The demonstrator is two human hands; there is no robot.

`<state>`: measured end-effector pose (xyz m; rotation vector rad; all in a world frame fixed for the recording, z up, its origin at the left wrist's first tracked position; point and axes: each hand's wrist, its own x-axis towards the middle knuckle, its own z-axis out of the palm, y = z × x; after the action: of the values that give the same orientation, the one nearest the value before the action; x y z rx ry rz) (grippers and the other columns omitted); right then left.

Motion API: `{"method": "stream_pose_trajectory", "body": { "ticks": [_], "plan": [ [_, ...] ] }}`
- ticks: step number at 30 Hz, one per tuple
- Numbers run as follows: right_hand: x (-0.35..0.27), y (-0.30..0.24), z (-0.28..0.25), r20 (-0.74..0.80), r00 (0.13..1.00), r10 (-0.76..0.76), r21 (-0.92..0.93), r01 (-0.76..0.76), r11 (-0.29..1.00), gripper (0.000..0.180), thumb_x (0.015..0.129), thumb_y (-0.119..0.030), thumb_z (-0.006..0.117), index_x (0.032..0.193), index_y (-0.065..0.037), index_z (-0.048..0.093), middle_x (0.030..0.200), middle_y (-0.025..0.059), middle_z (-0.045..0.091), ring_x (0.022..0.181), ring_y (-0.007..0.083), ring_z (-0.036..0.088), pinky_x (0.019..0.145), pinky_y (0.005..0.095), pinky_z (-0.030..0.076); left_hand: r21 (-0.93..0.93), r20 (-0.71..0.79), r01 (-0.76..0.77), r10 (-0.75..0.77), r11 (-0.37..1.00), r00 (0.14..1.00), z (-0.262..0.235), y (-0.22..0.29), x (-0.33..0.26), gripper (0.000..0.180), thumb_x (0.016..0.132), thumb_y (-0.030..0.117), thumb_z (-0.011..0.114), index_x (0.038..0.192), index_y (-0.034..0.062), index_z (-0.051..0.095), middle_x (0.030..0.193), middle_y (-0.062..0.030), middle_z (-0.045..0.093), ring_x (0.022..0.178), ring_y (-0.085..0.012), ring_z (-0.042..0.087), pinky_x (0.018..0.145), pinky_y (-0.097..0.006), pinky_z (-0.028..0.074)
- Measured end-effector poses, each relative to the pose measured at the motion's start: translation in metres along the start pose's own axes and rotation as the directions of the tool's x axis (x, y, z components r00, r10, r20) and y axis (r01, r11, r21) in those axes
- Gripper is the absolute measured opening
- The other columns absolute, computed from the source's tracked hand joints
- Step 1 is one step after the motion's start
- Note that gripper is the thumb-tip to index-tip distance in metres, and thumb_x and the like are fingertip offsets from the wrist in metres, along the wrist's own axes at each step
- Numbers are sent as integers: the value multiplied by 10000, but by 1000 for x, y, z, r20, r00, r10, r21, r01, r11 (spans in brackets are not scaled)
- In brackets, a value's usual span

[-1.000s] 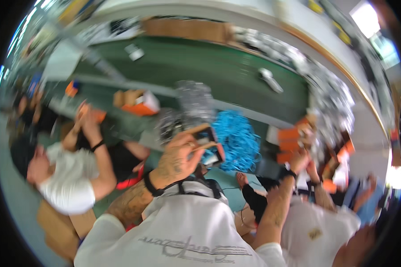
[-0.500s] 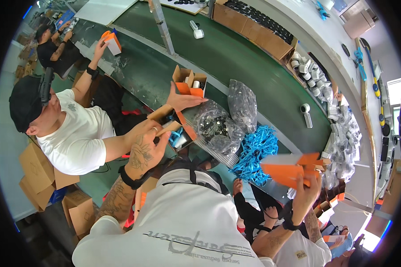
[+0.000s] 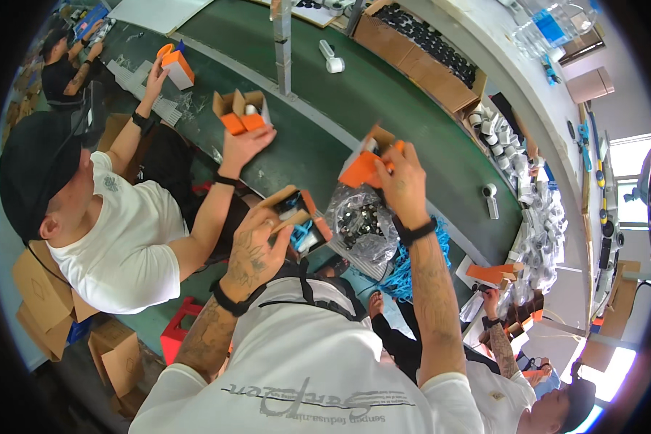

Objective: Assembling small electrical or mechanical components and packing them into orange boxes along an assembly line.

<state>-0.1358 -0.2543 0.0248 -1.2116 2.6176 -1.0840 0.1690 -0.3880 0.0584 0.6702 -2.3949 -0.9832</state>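
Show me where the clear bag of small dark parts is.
In the head view, the clear bag sits just right of centre, between the open box in the left hand and the blue straps.

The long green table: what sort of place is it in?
Probably a factory packing area: small open orange cardboard boxes, a tangled blue strap pile, and a brown carton of black parts.

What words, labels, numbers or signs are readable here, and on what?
Wearer's white fabric T-shirt: grey script and smaller lines, upside down; wording not copied.
Left co-worker's white fabric T-shirt: emblem, unreadably small.
Right co-worker's white fabric T-shirt: yellowish emblem, unreadably small.
Blue label on clear plastic bottle: unreadably small.
Orange cardboard box in left hand, orange-and-white cardboard box in right hand: no readable text.
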Motion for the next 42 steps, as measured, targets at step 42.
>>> {"method": "stream_pose_trajectory", "body": {
  "ticks": [42],
  "plan": [
    [-217,126,1,-217,747,628,396,-521,756,321,1062,-126,714,1378,-70,698,996,98,779,889,177,723,830,344,573,-132,150,-196,215,972,965,151,-58,55,71,1017,88,725,1070,44,746,1078,-117,762,1012,-331,734,889,-430,584]
  ]
}}
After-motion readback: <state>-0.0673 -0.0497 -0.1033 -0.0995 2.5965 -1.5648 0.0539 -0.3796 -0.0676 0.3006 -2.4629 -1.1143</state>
